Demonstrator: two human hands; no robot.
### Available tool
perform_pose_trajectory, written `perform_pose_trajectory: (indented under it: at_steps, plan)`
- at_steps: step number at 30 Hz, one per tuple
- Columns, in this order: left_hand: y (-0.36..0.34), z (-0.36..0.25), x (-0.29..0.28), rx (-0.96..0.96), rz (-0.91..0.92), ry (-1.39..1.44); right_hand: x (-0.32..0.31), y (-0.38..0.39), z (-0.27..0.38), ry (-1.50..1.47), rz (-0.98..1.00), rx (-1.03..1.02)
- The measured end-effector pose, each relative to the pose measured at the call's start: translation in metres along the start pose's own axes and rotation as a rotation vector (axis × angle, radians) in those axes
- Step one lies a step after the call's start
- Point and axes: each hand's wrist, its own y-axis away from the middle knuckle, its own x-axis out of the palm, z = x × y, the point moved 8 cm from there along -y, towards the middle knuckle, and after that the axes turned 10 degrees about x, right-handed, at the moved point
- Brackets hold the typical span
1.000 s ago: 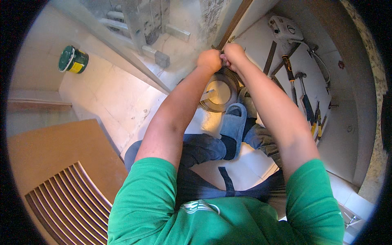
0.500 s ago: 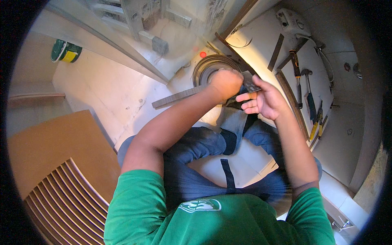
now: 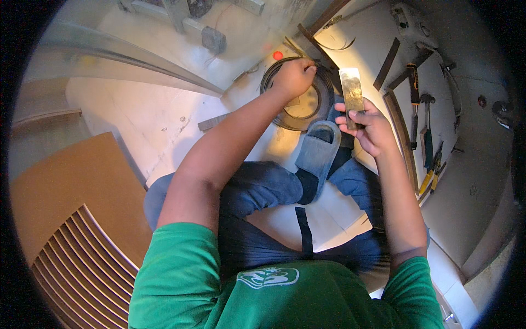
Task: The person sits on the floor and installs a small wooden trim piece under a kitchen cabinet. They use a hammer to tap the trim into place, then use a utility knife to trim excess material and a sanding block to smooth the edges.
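My left hand [image 3: 296, 78] is closed in a fist over the far part of a coil of dark flat banding [image 3: 327, 88] on the floor. What its fingers hold, if anything, is hidden. In my right hand [image 3: 371, 127] is a flat rectangular plate [image 3: 352, 98], dull brownish gold with a bright far end; thumb and fingers pinch its near part. The plate stands tilted upward beside the coil's right edge. A grey slide sandal [image 3: 318, 151] on my foot lies just nearer than the coil.
On the right lie a hammer [image 3: 427, 126], an orange-and-black handled tool [image 3: 413, 90], yellow-handled pliers [image 3: 430, 175] and dark strips [image 3: 387, 63]. A brown panel with slats [image 3: 82, 175] stands at the left. Behind the coil are a red round thing [image 3: 278, 55] and a glass-like panel [image 3: 159, 71].
My hands have moved apart: the left went up and slightly left over the coil. My right hand now holds the plate upright, its broad face showing.
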Motion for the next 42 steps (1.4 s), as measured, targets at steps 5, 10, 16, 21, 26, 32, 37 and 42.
perform_pose_trajectory:
  at_steps: [5,10,16,21,26,32,37,42]
  plan:
    - [0.005,0.026,0.035,-0.397,-0.175,0.573,0.017,-0.010,0.013,-0.090,0.153,0.003]
    - [0.008,0.022,0.050,-0.366,-0.080,0.503,0.015,-0.019,0.055,0.501,-0.130,-0.355]
    - [0.015,0.029,0.048,-0.413,-0.204,0.645,0.028,-0.038,0.066,1.208,-0.505,-0.599]
    - [0.014,0.031,0.051,-0.442,-0.186,0.777,0.041,-0.056,0.062,1.314,-0.622,-0.571]
    - [0.003,0.019,0.039,-0.333,-0.260,0.868,0.051,-0.056,0.061,1.286,-0.673,-0.636]
    - [0.001,0.015,0.042,-0.340,-0.228,0.923,0.016,-0.052,0.057,0.712,-0.514,-0.556]
    - [0.004,0.016,0.054,-0.359,-0.201,0.809,-0.012,-0.057,0.058,0.584,-0.494,-0.393]
    - [0.009,0.018,0.063,-0.364,-0.116,0.670,0.001,-0.048,0.073,0.881,-0.476,-0.553]
